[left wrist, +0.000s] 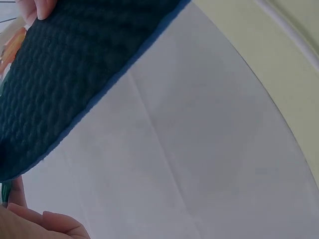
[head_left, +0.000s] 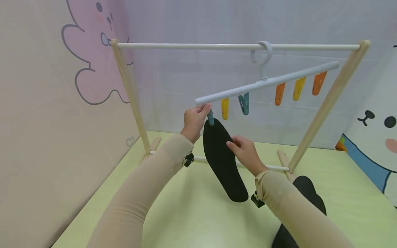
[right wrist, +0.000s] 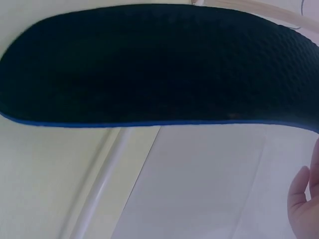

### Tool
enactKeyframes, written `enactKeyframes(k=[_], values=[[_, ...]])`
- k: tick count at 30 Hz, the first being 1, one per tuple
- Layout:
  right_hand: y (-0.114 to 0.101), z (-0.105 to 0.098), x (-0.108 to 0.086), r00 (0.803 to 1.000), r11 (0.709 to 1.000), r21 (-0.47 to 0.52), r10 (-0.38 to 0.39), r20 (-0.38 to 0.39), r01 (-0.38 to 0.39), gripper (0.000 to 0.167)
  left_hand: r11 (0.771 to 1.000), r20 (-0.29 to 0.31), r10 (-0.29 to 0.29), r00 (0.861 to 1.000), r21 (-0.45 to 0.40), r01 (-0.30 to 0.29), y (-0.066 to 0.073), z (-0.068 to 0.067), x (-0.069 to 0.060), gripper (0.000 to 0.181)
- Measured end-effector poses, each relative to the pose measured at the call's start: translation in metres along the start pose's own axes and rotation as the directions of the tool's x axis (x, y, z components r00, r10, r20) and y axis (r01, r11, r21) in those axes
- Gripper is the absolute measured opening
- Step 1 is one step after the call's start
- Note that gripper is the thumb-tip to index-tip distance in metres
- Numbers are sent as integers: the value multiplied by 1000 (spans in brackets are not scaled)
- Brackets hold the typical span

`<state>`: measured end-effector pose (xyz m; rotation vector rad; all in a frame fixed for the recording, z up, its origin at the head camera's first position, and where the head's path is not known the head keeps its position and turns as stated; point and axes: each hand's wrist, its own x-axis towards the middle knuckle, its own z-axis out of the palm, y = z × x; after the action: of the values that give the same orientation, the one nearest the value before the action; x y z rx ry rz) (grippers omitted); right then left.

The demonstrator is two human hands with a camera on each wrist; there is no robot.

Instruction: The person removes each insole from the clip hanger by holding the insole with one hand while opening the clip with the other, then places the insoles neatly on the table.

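A black shoe insole [head_left: 221, 162] hangs at a slant below the low left end of a white clip hanger [head_left: 229, 93]. Its top tip meets a teal clothespin [head_left: 210, 118], which my left hand [head_left: 194, 121] pinches just under the bar. My right hand [head_left: 245, 151] pinches the insole's right edge, between thumb and fingers. In the left wrist view the textured side of the insole [left wrist: 94, 59] shows, with a blue rim. The right wrist view shows the insole [right wrist: 149, 69] lengthwise, with part of my right hand [right wrist: 306, 199] at the right edge.
The hanger's hook [head_left: 265, 51] loops over the white top rail [head_left: 192, 45] of a wooden-legged rack. Yellow [head_left: 225, 109], teal [head_left: 244, 104] and orange clothespins [head_left: 280, 94] hang along the bar. A second black insole [head_left: 310, 193] lies on the pale yellow table [head_left: 176, 213], partly behind my right sleeve.
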<state>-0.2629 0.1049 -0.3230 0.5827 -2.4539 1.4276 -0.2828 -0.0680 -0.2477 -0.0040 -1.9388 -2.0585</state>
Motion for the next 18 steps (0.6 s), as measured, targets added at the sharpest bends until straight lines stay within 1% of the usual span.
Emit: enactKeyframes(k=[6, 12, 18], values=[[-1, 1, -1, 1000, 999, 33, 14, 4, -15, 12, 1000, -18, 5, 1000, -15, -5, 1, 1, 0, 31], [0, 2, -3, 1000, 999, 42, 4, 5, -4, 11, 1000, -30, 5, 1000, -25, -5, -1, 1, 1, 31], [2, 4, -6, 1000, 999, 37, 10, 14, -11, 11, 999, -41, -2, 999, -35, 1, -3, 1, 0, 31]])
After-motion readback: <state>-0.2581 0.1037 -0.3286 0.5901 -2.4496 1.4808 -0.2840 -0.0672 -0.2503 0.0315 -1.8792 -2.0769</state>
